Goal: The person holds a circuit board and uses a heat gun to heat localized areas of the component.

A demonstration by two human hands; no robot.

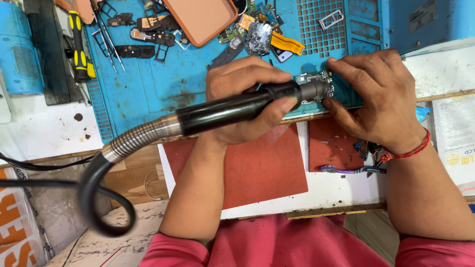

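Two bare hands work over the blue silicone repair mat in the head view. The left hand is wrapped tight around the black cylindrical hot-air handle, whose grey metal nozzle points to the right. Just at the nozzle tip lies the small green circuit board, flat on the mat near its front edge. The right hand presses on this board: the fingers pinch it at the far and near sides, closed on it. Behind the left wrist, a ribbed silver metal hose leaves the handle and joins a black cable. Beyond the left hand, well apart, lie a yellow-black screwdriver and an orange phone case.
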